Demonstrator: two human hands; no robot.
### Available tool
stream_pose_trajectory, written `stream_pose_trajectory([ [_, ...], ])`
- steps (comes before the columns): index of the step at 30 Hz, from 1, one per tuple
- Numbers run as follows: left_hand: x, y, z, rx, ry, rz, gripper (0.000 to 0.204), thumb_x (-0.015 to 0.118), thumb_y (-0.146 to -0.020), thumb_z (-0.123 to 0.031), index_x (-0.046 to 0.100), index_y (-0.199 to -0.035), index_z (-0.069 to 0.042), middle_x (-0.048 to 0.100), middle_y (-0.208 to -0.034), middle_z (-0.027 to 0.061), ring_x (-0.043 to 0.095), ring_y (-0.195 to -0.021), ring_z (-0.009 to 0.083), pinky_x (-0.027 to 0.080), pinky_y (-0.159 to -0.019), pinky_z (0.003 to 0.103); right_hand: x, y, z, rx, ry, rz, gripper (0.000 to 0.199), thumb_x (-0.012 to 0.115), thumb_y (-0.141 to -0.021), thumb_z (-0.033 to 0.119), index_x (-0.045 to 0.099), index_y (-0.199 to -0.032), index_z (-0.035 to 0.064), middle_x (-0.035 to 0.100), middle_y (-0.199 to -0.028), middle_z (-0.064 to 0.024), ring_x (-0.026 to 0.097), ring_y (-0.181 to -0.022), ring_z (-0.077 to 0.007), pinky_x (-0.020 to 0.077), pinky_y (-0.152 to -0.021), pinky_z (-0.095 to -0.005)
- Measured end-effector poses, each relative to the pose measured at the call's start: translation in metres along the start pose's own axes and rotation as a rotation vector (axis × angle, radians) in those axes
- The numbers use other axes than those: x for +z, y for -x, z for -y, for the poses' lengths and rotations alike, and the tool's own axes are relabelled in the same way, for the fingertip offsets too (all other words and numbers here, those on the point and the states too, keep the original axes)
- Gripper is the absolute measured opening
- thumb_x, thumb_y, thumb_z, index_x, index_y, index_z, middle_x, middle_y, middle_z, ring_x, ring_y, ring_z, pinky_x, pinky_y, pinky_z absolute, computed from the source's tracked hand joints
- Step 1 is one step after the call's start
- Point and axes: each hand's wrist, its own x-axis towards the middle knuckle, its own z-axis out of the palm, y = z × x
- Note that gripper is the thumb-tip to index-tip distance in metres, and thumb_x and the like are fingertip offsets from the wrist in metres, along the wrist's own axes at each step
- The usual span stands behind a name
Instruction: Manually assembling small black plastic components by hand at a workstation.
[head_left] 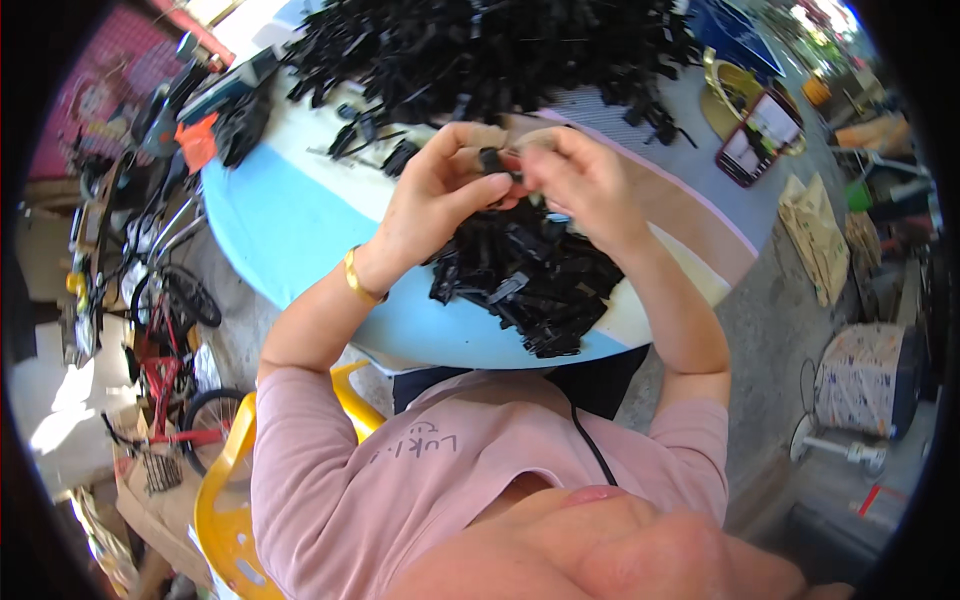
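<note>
Over the table, my left hand (440, 188) pinches a small black plastic part (490, 160) between thumb and fingers. A gold bracelet (352, 276) circles that wrist. My right hand (588, 186) meets it from the other side, its fingertips pressed together and blurred by motion; whatever they grip is hidden. Just below both hands lies a near heap of small black plastic parts (530, 285), close to the table's front edge. A far larger pile of black parts (500, 55) with thin strips spreads across the back of the table.
The round table (270, 225) wears a striped cloth. At its right stand a golden bowl (722, 85) and a phone (757, 140). A black bag (240, 130) is at the left edge. Around are a yellow chair (222, 500), a red bicycle (165, 390) and a brown sack (815, 235).
</note>
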Motion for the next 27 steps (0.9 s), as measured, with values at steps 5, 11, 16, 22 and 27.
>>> stream_pose_trajectory([
  [5,-0.007,-0.002,0.004,0.099,-0.153,-0.011,0.03,0.058,-0.083,0.0,0.045,-0.11,-0.001,0.059,-0.094,0.0074,0.059,-0.083,0.0111,0.049,-0.074,0.024,0.005,0.004,-0.001,-0.013,0.138,0.017,0.017,0.049,-0.09,0.011,0.059,-0.098,-0.0003,0.055,-0.069,0.0004,0.036,-0.05,0.0002,0.0268,-0.043,-0.0143],
  [11,-0.003,0.0,0.007,0.185,-0.118,-0.054,0.03,0.061,-0.082,-0.001,0.045,-0.108,-0.002,0.058,-0.095,0.0065,0.058,-0.083,0.0104,0.049,-0.076,0.024,0.009,0.005,-0.001,-0.013,0.212,0.042,0.018,0.049,-0.091,0.01,0.06,-0.1,-0.0006,0.053,-0.065,0.0002,0.034,-0.048,0.0002,0.0252,-0.043,-0.0143],
  [16,-0.006,0.001,0.013,0.311,-0.313,-0.113,0.024,0.064,-0.079,-0.002,0.051,-0.099,-0.001,0.06,-0.087,0.0037,0.058,-0.076,0.0059,0.049,-0.067,0.022,0.012,0.006,-0.001,0.063,0.192,0.03,0.018,0.047,-0.091,0.01,0.059,-0.099,-0.0009,0.052,-0.064,0.0004,0.033,-0.048,0.0004,0.0244,-0.042,-0.0142],
  [22,-0.003,-0.002,0.017,0.641,-0.685,-0.2,0.025,0.068,-0.074,-0.003,0.054,-0.094,0.0,0.061,-0.082,0.0091,0.06,-0.066,0.0145,0.048,-0.056,0.026,0.006,0.006,0.001,-0.029,0.391,0.023,0.016,0.048,-0.091,0.01,0.06,-0.094,-0.0001,0.052,-0.065,0.002,0.039,-0.051,-0.0013,0.03,-0.046,-0.0155],
  [27,0.009,0.005,-0.002,0.432,-0.839,-0.094,0.041,0.071,-0.072,-0.012,0.055,-0.109,-0.006,0.059,-0.08,0.009,0.058,-0.066,0.023,0.048,-0.058,0.029,-0.048,-0.015,0.011,-0.197,0.462,-0.247,0.009,0.056,-0.085,0.007,0.06,-0.087,-0.0005,0.058,-0.072,0.0006,0.052,-0.064,-0.0059,0.0433,-0.059,-0.0204],
])
